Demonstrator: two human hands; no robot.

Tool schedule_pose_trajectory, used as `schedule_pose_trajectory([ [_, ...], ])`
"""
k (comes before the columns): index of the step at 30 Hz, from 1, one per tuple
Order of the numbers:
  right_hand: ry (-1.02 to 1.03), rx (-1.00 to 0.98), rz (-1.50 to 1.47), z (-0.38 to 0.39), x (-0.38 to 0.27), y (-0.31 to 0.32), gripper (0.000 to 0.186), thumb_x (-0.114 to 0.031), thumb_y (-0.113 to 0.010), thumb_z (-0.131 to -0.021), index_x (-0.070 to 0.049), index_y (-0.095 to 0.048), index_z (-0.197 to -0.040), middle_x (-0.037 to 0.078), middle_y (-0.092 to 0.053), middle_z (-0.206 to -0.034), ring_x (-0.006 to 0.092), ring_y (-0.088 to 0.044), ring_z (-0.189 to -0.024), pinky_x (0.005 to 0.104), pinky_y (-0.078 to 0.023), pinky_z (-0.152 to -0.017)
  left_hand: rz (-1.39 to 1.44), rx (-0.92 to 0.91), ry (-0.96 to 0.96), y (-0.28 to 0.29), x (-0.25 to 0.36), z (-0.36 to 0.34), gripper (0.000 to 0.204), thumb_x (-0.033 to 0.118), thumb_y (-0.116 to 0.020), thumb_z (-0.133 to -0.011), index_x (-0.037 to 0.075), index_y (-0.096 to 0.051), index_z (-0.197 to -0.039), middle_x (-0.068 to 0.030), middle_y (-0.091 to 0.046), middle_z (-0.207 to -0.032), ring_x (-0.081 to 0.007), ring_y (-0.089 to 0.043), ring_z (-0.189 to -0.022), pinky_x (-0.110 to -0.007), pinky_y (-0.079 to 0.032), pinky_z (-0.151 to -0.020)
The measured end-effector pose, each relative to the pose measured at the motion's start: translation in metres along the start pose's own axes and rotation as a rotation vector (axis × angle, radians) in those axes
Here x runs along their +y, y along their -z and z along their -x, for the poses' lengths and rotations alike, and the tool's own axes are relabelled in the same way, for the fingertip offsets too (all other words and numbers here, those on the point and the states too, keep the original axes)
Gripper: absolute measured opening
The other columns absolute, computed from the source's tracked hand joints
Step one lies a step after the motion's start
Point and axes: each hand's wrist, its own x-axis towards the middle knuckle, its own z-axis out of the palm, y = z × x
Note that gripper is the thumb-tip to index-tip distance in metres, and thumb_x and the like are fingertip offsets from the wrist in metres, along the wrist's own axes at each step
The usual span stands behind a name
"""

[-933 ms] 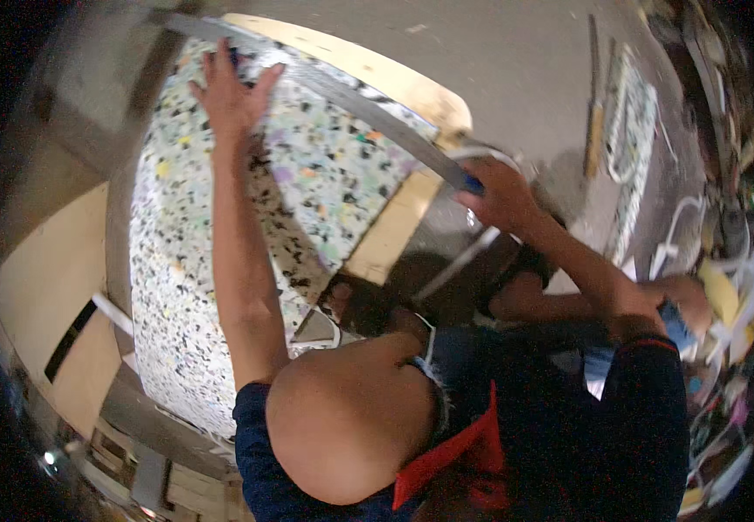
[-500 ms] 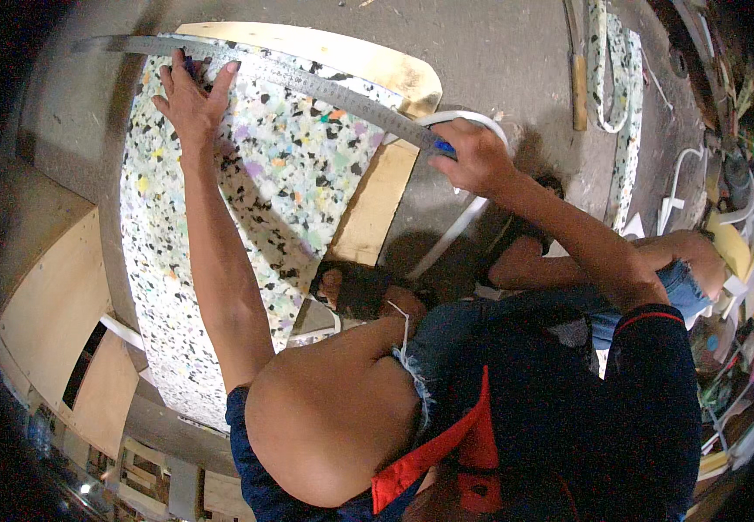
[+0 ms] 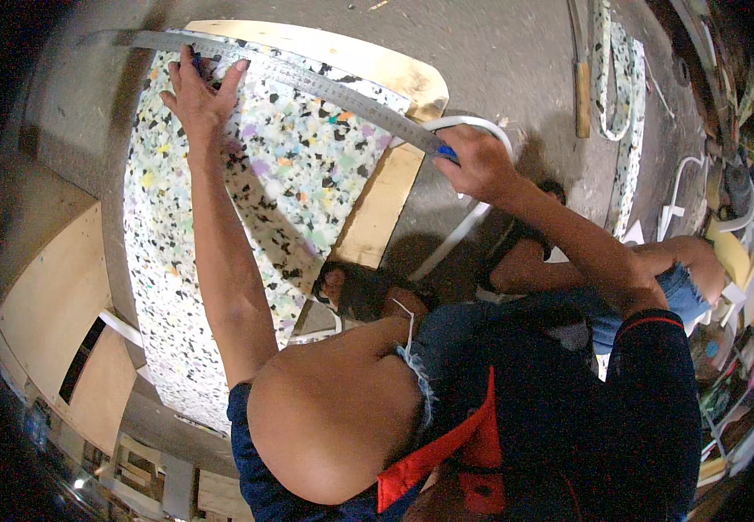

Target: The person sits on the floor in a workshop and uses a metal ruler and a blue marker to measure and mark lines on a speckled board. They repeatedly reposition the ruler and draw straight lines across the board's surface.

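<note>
A long steel ruler (image 3: 316,85) lies across the upper end of a speckled multicoloured foam sheet (image 3: 168,226), which rests over a pale wooden board (image 3: 377,209). My left hand (image 3: 203,100) has its fingers spread on the ruler and foam, with a small dark blue item partly hidden beneath them. My right hand (image 3: 477,165) is closed around a small blue tool (image 3: 447,153) at the ruler's right end, its shape mostly hidden. A white curved tube or strip (image 3: 453,235) runs beside and below that hand.
My knees and feet are below the board. To the right lie a wooden-handled long tool (image 3: 582,100), speckled foam strips (image 3: 627,148) and a pile of mixed scraps (image 3: 747,252). Plywood panels (image 3: 55,278) are at the left, wooden pieces (image 3: 138,461) at the lower left.
The whole view has shifted since the first frame. Against the foam, both hands and the ruler stay in about the same places, with little visible movement in the last half second.
</note>
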Motion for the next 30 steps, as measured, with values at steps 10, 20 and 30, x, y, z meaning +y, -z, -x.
schedule_pose_trajectory([
  [10,0.152,0.180,-0.014,-0.025,-0.012,0.030,0.027,-0.015,-0.071,-0.086,-0.002,-0.065,-0.108,0.019,-0.065,-0.098,0.0374,-0.067,-0.086,0.0459,-0.055,-0.075,0.028,-0.062,0.106,0.009,0.021,0.009,0.114,0.074,-0.063,-0.079,-0.004,-0.029,-0.154,-0.0285,-0.036,-0.156,-0.0419,-0.022,-0.151,-0.063,-0.004,-0.121],
  [20,0.246,0.184,-0.159,-0.163,-0.093,0.031,0.024,-0.012,-0.068,-0.090,0.004,-0.066,-0.108,0.020,-0.064,-0.092,0.0317,-0.067,-0.082,0.0377,-0.054,-0.067,0.117,0.015,0.142,0.025,0.040,0.008,0.107,0.055,-0.078,-0.076,-0.007,-0.030,-0.150,-0.0293,-0.035,-0.155,-0.0467,-0.024,-0.149,-0.063,-0.008,-0.120],
  [30,0.175,0.291,-0.033,-0.177,-0.121,-0.048,0.048,-0.013,-0.081,-0.080,0.005,-0.061,-0.120,0.020,-0.058,-0.101,0.0359,-0.066,-0.082,0.0408,-0.055,-0.067,0.125,0.060,0.105,0.019,0.035,0.011,0.069,0.047,-0.074,-0.085,-0.006,-0.051,-0.122,-0.0292,-0.035,-0.155,-0.0522,-0.029,-0.145,-0.069,-0.016,-0.116],
])
